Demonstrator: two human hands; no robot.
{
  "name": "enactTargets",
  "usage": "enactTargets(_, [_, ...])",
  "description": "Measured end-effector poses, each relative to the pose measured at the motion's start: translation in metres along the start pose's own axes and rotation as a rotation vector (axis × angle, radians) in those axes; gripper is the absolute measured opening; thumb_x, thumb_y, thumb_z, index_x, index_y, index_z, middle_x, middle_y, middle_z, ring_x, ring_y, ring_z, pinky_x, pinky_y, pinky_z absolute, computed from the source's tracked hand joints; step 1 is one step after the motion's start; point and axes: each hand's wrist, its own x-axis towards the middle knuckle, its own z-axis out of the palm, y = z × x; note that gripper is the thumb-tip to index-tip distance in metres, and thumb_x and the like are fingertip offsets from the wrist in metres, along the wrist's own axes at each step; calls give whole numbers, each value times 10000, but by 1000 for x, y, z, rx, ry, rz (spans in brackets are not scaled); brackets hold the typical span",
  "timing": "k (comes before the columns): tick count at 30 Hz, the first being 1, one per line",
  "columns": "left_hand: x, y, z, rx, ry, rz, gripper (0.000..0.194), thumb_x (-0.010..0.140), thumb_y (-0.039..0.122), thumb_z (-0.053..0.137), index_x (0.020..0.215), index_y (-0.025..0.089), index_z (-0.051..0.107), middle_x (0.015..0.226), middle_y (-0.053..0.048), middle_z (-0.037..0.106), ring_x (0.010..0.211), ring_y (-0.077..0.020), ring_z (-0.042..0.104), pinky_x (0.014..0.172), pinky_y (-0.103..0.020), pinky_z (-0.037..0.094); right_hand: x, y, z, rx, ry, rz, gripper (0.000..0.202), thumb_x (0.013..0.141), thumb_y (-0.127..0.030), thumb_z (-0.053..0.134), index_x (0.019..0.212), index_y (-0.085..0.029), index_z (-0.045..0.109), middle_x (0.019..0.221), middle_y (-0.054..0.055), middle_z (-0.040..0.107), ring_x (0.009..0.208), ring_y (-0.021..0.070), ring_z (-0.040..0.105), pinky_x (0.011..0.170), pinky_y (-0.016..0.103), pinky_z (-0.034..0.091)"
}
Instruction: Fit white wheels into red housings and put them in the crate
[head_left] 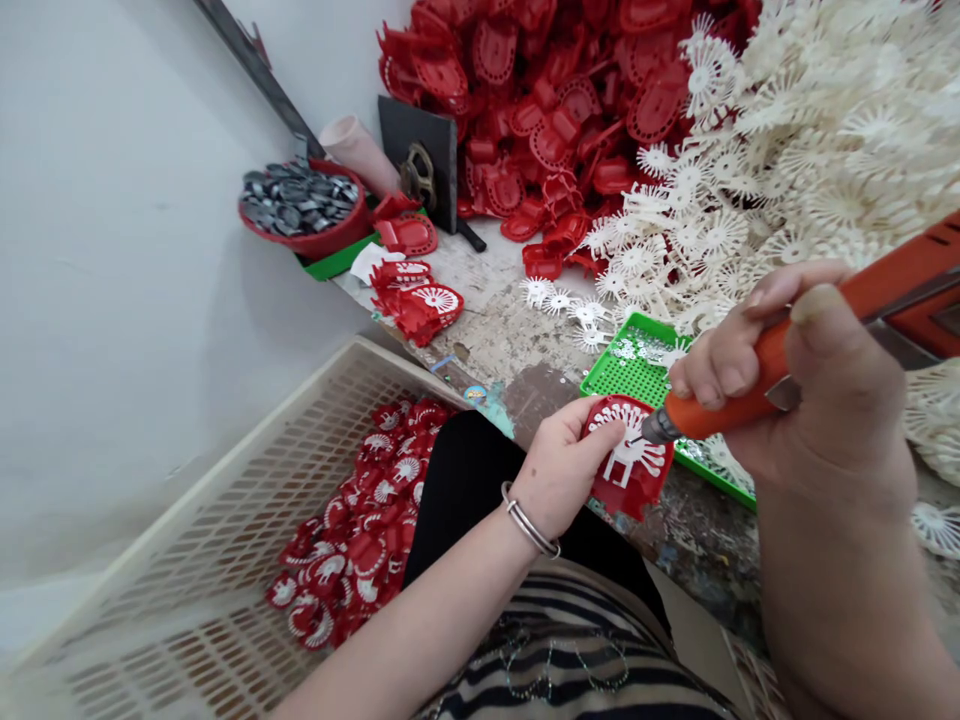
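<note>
- Head view: my left hand (561, 462) closes on the edge of a red part (631, 498), thumb across its white fan-shaped insert (637, 452).
- My right hand (836, 385) wraps around an orange power driver (765, 372), tip at the insert.
- Beyond my left hand: green tray (630, 372).
- Left of it, lower: cream crate (247, 482) holding red-and-white pieces (360, 530).

Soft, diffuse light is spread across the scene, with a faint shadow cast on the pale wall (135, 200) beside the surface (487, 325). Heaped white pieces (832, 150) are slightly blurred at upper right; the right hand (832, 410) and crate (196, 422) are stretched by wide-angle distortion.
</note>
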Motion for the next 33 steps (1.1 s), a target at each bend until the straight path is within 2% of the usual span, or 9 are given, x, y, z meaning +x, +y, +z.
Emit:
enactTargets(14, [0, -3, -1, -50, 34, -4, 182, 704, 274, 717, 832, 152, 675, 667, 5, 690, 564, -106, 599, 578, -218, 469, 0, -2, 3, -7, 0, -13, 207, 714, -349, 764, 694, -233, 594, 446, -56, 498, 385, 116, 452, 407, 270, 416])
enactTargets(33, [1, -5, -2, -75, 14, -36, 189, 682, 287, 721, 806, 154, 671, 641, 10, 670, 539, -101, 578, 555, -215, 444, -2, 0, 7, -39, 35, 42, 268, 670, -389, 795, 679, -245, 569, 442, -63, 476, 383, 116, 435, 413, 292, 429])
